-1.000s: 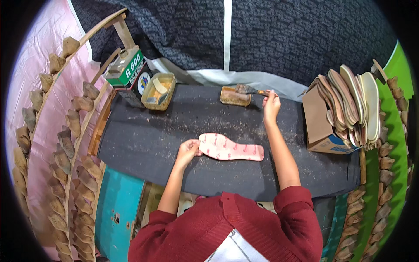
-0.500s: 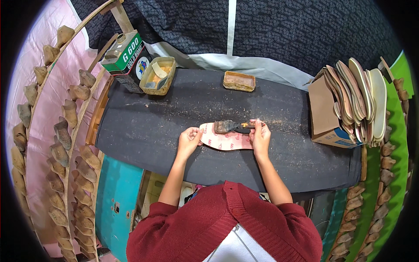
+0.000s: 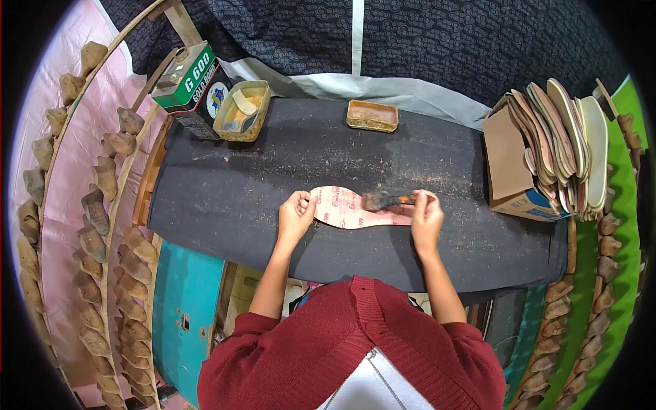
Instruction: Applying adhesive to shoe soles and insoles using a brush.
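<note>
A pale insole board (image 3: 344, 213) with red printing lies flat in front of me, its rounded wide end to the left. The fingers of my left hand (image 3: 296, 217) are closed on that left edge. My right hand (image 3: 427, 220) grips the handle of a brush (image 3: 384, 200) with a dark, worn head. The brush head rests over the middle of the insole, and its handle points right. Part of the insole's right end is hidden behind my right hand and the brush.
Crumbs litter the dark table cloth (image 3: 287, 160). A metal can (image 3: 191, 92), a tub (image 3: 242, 113) with scraps and a small tray (image 3: 372, 116) stand at the back. A cardboard box (image 3: 509, 167) of insoles (image 3: 550, 137) is at right. Shoe lasts (image 3: 96, 208) line side racks.
My right hand and the brush have moved right along the insole, uncovering more of its left part. My left hand keeps its hold on the edge.
</note>
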